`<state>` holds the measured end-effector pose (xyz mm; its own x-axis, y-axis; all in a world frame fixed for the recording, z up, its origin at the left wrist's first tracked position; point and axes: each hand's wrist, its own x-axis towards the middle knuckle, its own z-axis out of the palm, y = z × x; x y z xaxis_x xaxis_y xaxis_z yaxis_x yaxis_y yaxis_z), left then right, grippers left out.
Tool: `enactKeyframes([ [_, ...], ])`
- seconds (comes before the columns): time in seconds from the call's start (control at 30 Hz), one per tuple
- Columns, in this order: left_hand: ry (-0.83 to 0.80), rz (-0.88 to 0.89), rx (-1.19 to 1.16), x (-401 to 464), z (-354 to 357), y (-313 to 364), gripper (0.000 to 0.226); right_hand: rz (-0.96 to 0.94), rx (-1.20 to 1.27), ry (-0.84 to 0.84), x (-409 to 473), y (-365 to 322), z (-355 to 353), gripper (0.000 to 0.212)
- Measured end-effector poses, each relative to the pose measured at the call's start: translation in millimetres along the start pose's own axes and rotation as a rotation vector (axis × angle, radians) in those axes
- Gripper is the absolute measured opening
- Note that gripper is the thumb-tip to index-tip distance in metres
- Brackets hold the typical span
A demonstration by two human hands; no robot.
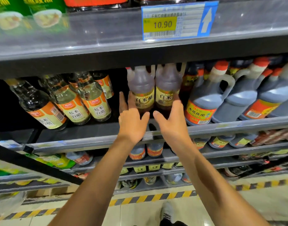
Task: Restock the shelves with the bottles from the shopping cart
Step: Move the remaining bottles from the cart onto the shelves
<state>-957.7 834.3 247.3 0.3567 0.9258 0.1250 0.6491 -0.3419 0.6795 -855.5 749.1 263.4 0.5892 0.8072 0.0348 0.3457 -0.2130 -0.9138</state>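
Bottles [154, 88], two with yellow labels, stand upright side by side on the shelf [238, 123]. Left hand [132, 123] and right hand [171, 123] flank them, fingers straight and touching their sides, gripping nothing.

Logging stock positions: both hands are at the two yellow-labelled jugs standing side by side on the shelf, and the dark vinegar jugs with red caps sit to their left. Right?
Not quite. The head view shows the dark vinegar jugs with red caps to the right of the two yellow-labelled jugs, not the left. The rest holds: the left hand and right hand are both at that pair, side by side on the shelf.
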Motion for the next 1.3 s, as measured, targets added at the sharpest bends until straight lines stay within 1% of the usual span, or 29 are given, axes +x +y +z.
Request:
enactKeyframes([
  [0.03,0.012,0.066,0.021,-10,-2,-2,0.083,-0.046,-0.073,-0.033,-18,2,-2,0.063],
  [0.07,0.001,0.124,0.039,-23,-3,-3,0.076,-0.095,-0.195,-0.028,-36,6,-4,0.069],
  [0.13,-0.03,0.234,0.089,-51,-1,-12,0.068,-0.202,-0.479,0.059,-69,26,-10,0.071],
  [0.17,-0.03,0.305,0.131,-67,1,-18,0.066,-0.216,-0.603,0.106,-84,39,-14,0.07],
  [0.2,-0.035,0.383,0.177,-80,5,-26,0.066,-0.193,-0.702,0.135,-100,53,-19,0.068],
  [0.27,-0.074,0.534,0.251,-104,17,-39,0.064,-0.081,-0.841,0.153,-131,80,-32,0.067],
  [0.4,-0.269,0.754,0.356,-144,51,-43,0.07,0.148,-0.998,0.177,-192,121,-60,0.071],
  [0.47,-0.377,0.821,0.413,-163,68,-36,0.072,0.257,-1.026,0.241,-221,132,-75,0.073],
  [0.6,-0.471,0.94,0.514,-193,112,-1,0.08,0.429,-1.062,0.333,-274,157,-119,0.074],
  [0.7,-0.554,1.007,0.561,-224,150,45,0.083,0.532,-1.017,0.417,-310,181,-159,0.073],
  [0.8,-0.64,1.055,0.522,-273,196,98,0.078,0.669,-0.959,0.498,-348,211,-205,0.074],
  [1.0,-0.841,1.314,0.537,-390,301,209,0.077,1.004,-0.778,0.688,-452,294,-301,0.071],
  [1.07,-0.844,1.369,0.522,-417,323,237,0.081,1.101,-0.724,0.719,-479,314,-324,0.072],
  [1.13,-0.852,1.401,0.49,-433,337,256,0.081,1.131,-0.707,0.772,-497,324,-340,0.073],
  [1.2,-0.906,1.404,0.457,-437,355,273,0.08,1.131,-0.689,0.825,-502,333,-355,0.072],
  [1.3,-0.959,1.422,0.475,-431,389,290,0.077,1.183,-0.652,0.822,-490,352,-381,0.074],
])
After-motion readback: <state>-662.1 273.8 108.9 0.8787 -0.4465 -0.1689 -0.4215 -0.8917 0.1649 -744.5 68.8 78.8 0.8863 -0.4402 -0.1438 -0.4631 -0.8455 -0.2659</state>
